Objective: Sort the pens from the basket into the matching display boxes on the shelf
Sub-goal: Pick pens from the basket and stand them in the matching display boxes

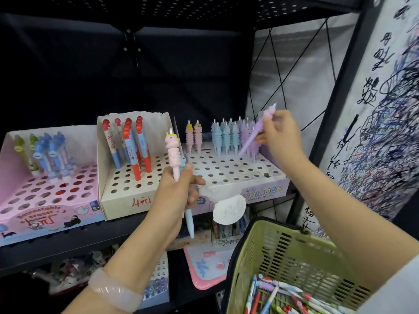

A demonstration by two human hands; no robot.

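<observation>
A purple unicorn pen, pinched in the right hand, slants tip-down over the unicorn display box. Left of the box, the left hand grips pink and blue pens; a green basket of pens sits below.

A black metal shelf unit with a perforated top panel fills the frame's left and centre. At right, a scribbled-over white paper sheet is hung beside its upright post.
</observation>
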